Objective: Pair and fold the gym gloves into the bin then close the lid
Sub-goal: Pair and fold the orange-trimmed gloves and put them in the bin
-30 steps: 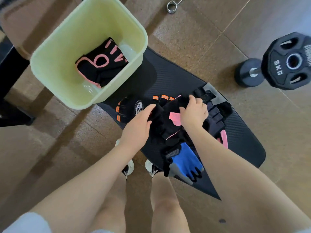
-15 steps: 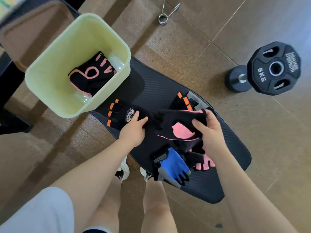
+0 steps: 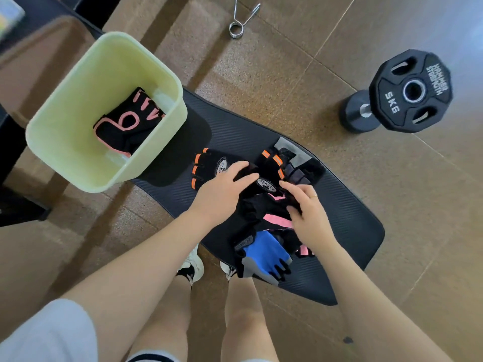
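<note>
The bin [image 3: 78, 105] is pale yellow-green; the glove inside it [image 3: 125, 124] is black with pink piping and pink bars; the mat [image 3: 347, 218] is black with fine ribbing; two gloves on it – one [image 3: 206, 165] and another [image 3: 271, 163] – are black with orange bands and a round white badge; a third [image 3: 269, 218] is black with a pink stripe; the nearest glove [image 3: 264, 254] is blue and grey; the weight plate [image 3: 413, 90] is black with white lettering; the floor [image 3: 287, 74] is speckled brown.

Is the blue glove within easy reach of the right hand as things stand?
Probably yes. The blue glove lies uncovered at the mat's near edge, just below the right hand, with nothing between them.
</note>
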The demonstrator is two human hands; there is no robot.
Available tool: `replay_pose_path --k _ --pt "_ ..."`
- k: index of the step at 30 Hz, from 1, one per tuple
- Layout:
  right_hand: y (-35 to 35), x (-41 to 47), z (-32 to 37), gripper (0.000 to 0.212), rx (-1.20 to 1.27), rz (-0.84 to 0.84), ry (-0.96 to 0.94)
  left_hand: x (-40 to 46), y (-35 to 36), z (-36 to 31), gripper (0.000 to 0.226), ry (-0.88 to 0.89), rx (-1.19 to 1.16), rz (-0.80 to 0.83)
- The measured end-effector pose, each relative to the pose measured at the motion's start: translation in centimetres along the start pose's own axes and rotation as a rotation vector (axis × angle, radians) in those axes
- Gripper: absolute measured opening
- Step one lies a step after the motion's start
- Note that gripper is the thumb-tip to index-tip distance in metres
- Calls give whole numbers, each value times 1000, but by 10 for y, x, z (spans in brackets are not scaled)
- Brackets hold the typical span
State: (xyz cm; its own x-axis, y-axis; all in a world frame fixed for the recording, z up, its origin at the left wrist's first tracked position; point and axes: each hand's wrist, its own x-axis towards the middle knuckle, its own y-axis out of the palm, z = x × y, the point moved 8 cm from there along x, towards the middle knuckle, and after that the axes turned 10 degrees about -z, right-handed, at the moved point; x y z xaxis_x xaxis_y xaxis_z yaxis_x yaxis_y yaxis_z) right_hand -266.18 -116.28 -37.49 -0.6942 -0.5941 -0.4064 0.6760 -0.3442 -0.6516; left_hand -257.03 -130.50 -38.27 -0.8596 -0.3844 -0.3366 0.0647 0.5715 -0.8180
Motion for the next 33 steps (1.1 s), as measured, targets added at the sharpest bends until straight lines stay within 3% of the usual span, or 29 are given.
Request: replay_pose_path --k 4,8,12,17,20,25,30,33 --pt "-28 -15 -21 59 397 -4 240 6 46 -1 63 -36 143 331" --pt "-40 -19 -42 55 155 -38 147 -9 76 0 85 34 195 502" --pt "-30 -14 -66 55 -47 -52 123 -14 81 -19 101 102 273 488" --pt "-20 -8 -69 59 -89 -6 64 -3 99 -46 89 161 391 476" --pt "-33 -10 -68 51 7 -71 37 0 107 -50 86 118 456 489" --pt "-92 -37 -66 40 295 -125 157 3 98 -49 85 116 467 525" --pt "-70 -55 -98 34 40 83 270 4 91 -52 87 117 479 559" --pt "-35 -45 -112 42 -307 89 267 1 95 -48 90 112 478 552"
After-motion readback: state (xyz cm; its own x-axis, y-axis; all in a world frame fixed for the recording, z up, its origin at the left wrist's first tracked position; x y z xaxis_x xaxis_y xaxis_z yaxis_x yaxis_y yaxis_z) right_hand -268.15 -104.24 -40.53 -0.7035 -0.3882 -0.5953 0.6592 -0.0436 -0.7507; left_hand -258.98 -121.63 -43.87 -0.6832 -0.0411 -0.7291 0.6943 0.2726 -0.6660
